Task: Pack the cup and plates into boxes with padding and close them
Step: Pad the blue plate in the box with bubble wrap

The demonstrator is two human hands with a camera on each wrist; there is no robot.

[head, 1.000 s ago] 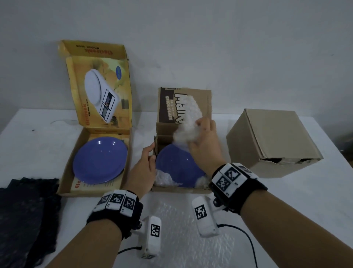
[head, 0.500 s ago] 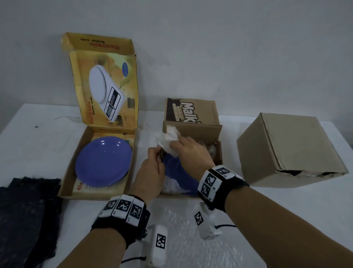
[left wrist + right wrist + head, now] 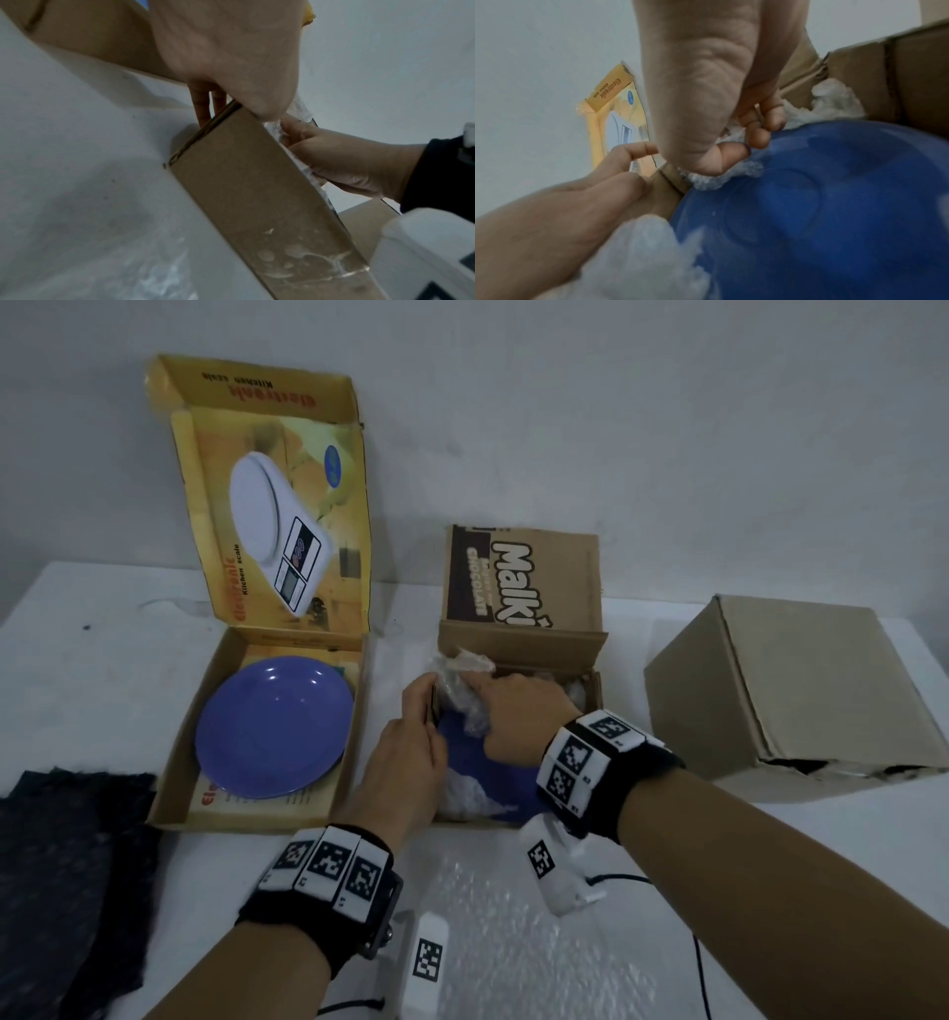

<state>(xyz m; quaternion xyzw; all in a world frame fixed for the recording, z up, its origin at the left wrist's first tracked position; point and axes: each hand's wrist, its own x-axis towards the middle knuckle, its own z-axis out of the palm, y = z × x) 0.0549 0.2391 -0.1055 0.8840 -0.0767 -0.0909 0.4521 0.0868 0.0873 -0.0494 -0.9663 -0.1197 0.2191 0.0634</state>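
A blue plate (image 3: 495, 775) (image 3: 821, 203) lies in the open brown box (image 3: 590, 695) at the table's middle, with white padding (image 3: 641, 253) tucked at its corners. My right hand (image 3: 475, 693) (image 3: 753, 132) grips a crumpled wad of bubble wrap (image 3: 462, 672) (image 3: 731, 176) and holds it down at the plate's far left edge. My left hand (image 3: 429, 706) (image 3: 223, 97) pinches the box's left wall (image 3: 257, 192), thumb over the rim. A second blue plate (image 3: 274, 726) lies bare in the open yellow scale box (image 3: 177, 762). No cup is visible.
A closed plain cardboard box (image 3: 791, 690) stands at the right. A flat bubble wrap sheet (image 3: 513, 947) lies on the white table in front of me. Dark fabric (image 3: 67, 865) is spread at the front left. A wall runs close behind the boxes.
My right hand has brought the wad down from above the brown box's lid to the plate's far left edge. My left hand has stayed at the box's left wall.
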